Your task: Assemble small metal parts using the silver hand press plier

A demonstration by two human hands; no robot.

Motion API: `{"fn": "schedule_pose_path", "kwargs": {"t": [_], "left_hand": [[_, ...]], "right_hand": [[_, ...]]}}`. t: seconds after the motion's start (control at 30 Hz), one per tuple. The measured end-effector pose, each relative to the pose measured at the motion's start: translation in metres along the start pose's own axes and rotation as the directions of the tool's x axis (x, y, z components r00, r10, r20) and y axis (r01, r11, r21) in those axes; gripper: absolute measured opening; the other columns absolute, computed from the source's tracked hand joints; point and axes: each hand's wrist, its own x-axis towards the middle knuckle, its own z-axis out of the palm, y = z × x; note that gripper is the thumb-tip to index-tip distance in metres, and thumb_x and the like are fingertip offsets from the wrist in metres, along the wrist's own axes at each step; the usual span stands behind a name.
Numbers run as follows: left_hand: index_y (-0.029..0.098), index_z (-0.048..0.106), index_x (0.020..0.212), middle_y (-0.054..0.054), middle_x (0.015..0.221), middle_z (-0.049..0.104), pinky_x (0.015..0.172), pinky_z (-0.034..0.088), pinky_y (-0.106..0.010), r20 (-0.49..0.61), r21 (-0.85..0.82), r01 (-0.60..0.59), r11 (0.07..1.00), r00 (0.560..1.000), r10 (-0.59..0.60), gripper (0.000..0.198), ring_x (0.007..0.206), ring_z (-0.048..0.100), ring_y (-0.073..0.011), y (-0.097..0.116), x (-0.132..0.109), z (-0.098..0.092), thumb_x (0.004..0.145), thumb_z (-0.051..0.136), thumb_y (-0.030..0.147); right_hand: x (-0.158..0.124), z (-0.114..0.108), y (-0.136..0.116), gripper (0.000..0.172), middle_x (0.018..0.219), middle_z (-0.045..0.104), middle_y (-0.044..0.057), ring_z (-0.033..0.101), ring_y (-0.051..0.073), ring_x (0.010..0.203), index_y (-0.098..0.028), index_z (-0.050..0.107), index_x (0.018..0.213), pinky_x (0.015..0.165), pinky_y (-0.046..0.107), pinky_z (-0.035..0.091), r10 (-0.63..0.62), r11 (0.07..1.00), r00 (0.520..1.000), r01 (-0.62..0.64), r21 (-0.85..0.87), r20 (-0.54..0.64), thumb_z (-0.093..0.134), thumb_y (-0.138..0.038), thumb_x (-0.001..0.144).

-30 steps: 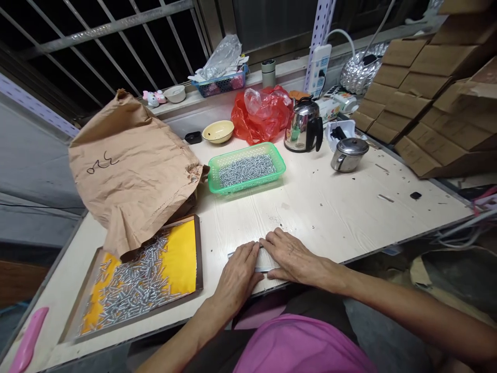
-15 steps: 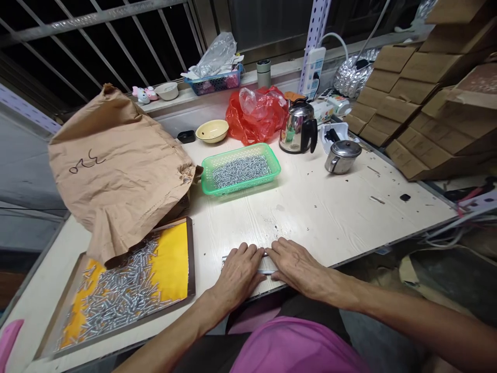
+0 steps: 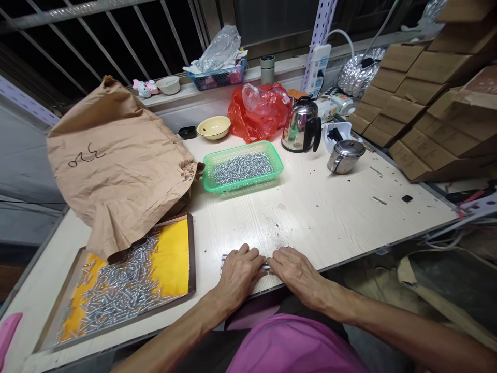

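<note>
At the table's near edge, my left hand [image 3: 241, 270] curls its fingers over a narrow metal strip [image 3: 266, 267]. One end of the strip pokes out left of that hand, and a short bit shows between my hands; its exact kind is hidden. My right hand [image 3: 294, 269] is bent round the strip's other side, fingertips almost touching the left ones. To the left, a shallow tray [image 3: 191, 254] lined with yellow holds a heap of small metal screw-like pieces [image 3: 124, 290]. A green plastic basket [image 3: 243, 185] farther back holds many more such pieces.
A large brown paper bag [image 3: 120, 160] leans over the tray. Behind the basket are a cream bowl [image 3: 213, 128], a red plastic bag [image 3: 258, 114], a steel kettle [image 3: 301, 127] and a lidded steel cup [image 3: 345, 156]. Cardboard boxes [image 3: 427, 109] are stacked at right.
My fingers have curled in more over the strip, and less of it shows between my hands. The right hand sits slightly lower. The view has shifted slightly.
</note>
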Motion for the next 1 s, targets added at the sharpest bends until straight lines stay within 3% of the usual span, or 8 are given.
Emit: {"fn": "schedule_pose_path", "kwargs": {"t": [0.07,0.17,0.23,0.47,0.73,0.83,0.9,1.0], "left_hand": [[0.023,0.059,0.103,-0.003,0.089,0.061,0.067,0.046,-0.034,-0.020,-0.005,0.011,1.000,1.000,-0.011,0.021,0.087,0.052,-0.0224,0.001,-0.002,-0.003,0.084,0.057,0.033],[0.021,0.047,0.124,-0.007,0.112,0.059,0.078,0.050,-0.039,-0.108,-0.042,0.028,0.999,0.994,-0.033,0.044,0.100,0.052,-0.0243,0.004,-0.009,-0.003,0.083,0.059,0.031],[0.018,0.045,0.126,-0.012,0.125,0.054,0.089,0.048,-0.044,-0.193,-0.058,0.034,0.998,0.980,-0.045,0.044,0.113,0.049,-0.0264,0.009,-0.016,0.003,0.085,0.056,0.028],[0.016,0.050,0.123,-0.011,0.126,0.057,0.098,0.047,-0.043,-0.335,-0.102,-0.062,0.993,0.942,0.024,0.034,0.124,0.046,-0.0253,0.043,-0.033,0.032,0.090,0.044,0.016],[0.016,0.053,0.119,-0.008,0.118,0.063,0.103,0.042,-0.046,-0.320,-0.194,-0.062,0.979,0.947,-0.003,0.030,0.115,0.055,-0.0230,0.054,-0.035,0.031,0.089,0.046,0.015],[0.016,0.050,0.123,-0.010,0.122,0.060,0.105,0.040,-0.048,-0.316,-0.218,-0.071,0.973,0.949,-0.002,0.034,0.118,0.052,-0.0236,0.054,-0.036,0.032,0.089,0.045,0.016],[0.015,0.049,0.125,-0.012,0.121,0.060,0.102,0.042,-0.047,-0.315,-0.251,-0.066,0.966,0.949,-0.017,0.036,0.117,0.053,-0.0244,0.055,-0.038,0.035,0.089,0.045,0.016],[0.016,0.056,0.114,-0.011,0.107,0.066,0.088,0.052,-0.040,-0.319,-0.308,-0.031,0.951,0.945,-0.072,0.028,0.101,0.061,-0.0241,0.060,-0.046,0.041,0.088,0.048,0.021]], "right_hand": [[0.001,-0.009,0.002,0.013,0.089,0.057,0.005,0.051,0.020,0.082,-0.018,0.055,0.100,0.075,0.035,0.042,0.013,1.000,1.000,-0.013,0.018,-0.006,0.049,-0.017,0.089],[0.002,-0.023,0.010,0.038,0.103,0.057,0.008,0.051,0.024,0.096,-0.018,0.048,0.120,0.084,0.039,0.043,0.000,0.999,1.000,0.001,0.048,-0.032,0.058,-0.031,0.085],[0.004,-0.028,0.016,0.044,0.107,0.057,0.010,0.051,0.025,0.101,-0.018,0.047,0.123,0.086,0.041,0.043,-0.016,0.998,0.999,0.019,0.055,-0.052,0.060,-0.036,0.084],[0.022,-0.016,0.025,0.016,0.092,0.059,0.007,0.051,0.020,0.088,-0.019,0.060,0.099,0.076,0.033,0.040,0.035,0.999,0.996,-0.035,0.004,-0.078,0.046,-0.017,0.091],[0.066,-0.028,0.045,0.019,0.083,0.061,0.006,0.047,0.022,0.086,-0.018,0.061,0.081,0.078,0.036,0.031,0.021,0.977,0.997,-0.035,-0.209,-0.069,0.047,-0.024,0.092],[0.075,-0.032,0.027,0.014,0.088,0.060,0.007,0.046,0.022,0.089,-0.018,0.062,0.084,0.075,0.035,0.032,-0.004,0.986,1.000,0.002,-0.167,-0.011,0.050,-0.021,0.090],[0.077,-0.029,0.004,0.011,0.092,0.059,0.006,0.045,0.021,0.090,-0.020,0.063,0.088,0.074,0.033,0.033,-0.133,0.986,0.990,0.138,-0.092,0.052,0.052,-0.021,0.089],[0.078,-0.017,-0.030,0.011,0.090,0.056,0.004,0.044,0.020,0.090,-0.021,0.062,0.084,0.072,0.032,0.034,-0.372,0.928,0.916,0.371,0.037,0.147,0.053,-0.023,0.089]]}}
